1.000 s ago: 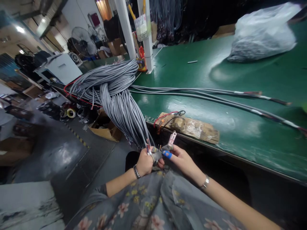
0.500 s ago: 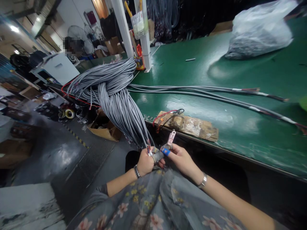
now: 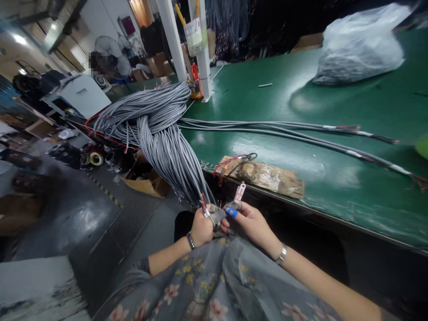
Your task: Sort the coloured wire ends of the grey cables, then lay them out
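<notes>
A thick bundle of grey cables (image 3: pixel 163 138) hangs off the edge of the green table (image 3: pixel 301 111) down to my lap. My left hand (image 3: pixel 202 229) is closed round the end of a grey cable whose coloured wire tips (image 3: pixel 203 206) stick up. My right hand (image 3: pixel 250 223) is closed on a small metal tool (image 3: pixel 238 195) with a pinkish blade, held right against the cable end. Blue tape covers a fingertip on that hand. Both hands meet just below the table's edge.
Three long grey cables (image 3: pixel 301 133) lie stretched across the table. A taped cardboard pad (image 3: pixel 267 176) with red and black wires sits at the near edge. A white plastic bag (image 3: pixel 361 47) lies far right. A white post (image 3: pixel 203 49) stands behind; a cardboard box (image 3: pixel 145 180) sits on the floor.
The hands stay together at the cable end with only slight shifts. The coloured wire tips now show a little more spread above my left hand.
</notes>
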Demonstrator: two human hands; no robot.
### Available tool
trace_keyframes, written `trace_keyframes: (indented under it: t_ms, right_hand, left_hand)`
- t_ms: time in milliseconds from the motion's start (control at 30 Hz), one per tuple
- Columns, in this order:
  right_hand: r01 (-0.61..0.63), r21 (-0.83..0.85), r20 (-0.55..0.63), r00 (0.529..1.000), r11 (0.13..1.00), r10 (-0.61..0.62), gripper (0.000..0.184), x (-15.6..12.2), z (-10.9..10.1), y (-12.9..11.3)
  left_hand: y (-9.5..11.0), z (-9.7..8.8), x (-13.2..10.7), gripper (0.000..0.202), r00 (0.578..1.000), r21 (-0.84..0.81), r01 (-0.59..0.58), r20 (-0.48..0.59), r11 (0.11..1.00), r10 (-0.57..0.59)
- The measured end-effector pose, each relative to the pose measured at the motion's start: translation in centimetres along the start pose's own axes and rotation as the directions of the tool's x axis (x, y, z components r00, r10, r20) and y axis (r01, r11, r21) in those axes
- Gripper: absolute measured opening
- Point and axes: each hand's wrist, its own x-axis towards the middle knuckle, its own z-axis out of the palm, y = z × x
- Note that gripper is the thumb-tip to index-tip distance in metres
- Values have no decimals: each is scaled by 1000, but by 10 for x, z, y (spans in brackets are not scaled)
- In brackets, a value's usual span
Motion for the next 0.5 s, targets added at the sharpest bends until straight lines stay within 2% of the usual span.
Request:
trace_keyframes:
  t_ms: [167, 267, 367, 433, 500]
  right_hand:
    - [-19, -1, -43, 999, 1000, 19, 38, -1, 3, -1]
    - [-19, 28, -198, 980, 999, 24, 36, 2, -2, -1]
    - [59, 70, -359, 933, 996, -30, 33, 6, -15, 0]
    - [75, 94, -366, 930, 993, -35, 32, 9, -24, 0]
    - [27, 126, -325, 946, 992, 16, 33, 13, -31, -2]
  left_hand:
    - [4, 0, -2, 42, 1000, 56, 4, 19, 998, -6]
    - [6, -1, -3, 39, 999, 85, -1, 49, 996, -3]
    - [9, -1, -5, 38, 999, 56, 20, 29, 998, -22]
    - [13, 0, -7, 39, 999, 40, 34, 2, 999, -34]
    - [17, 3, -8, 40, 999, 31, 44, 4, 999, -44]
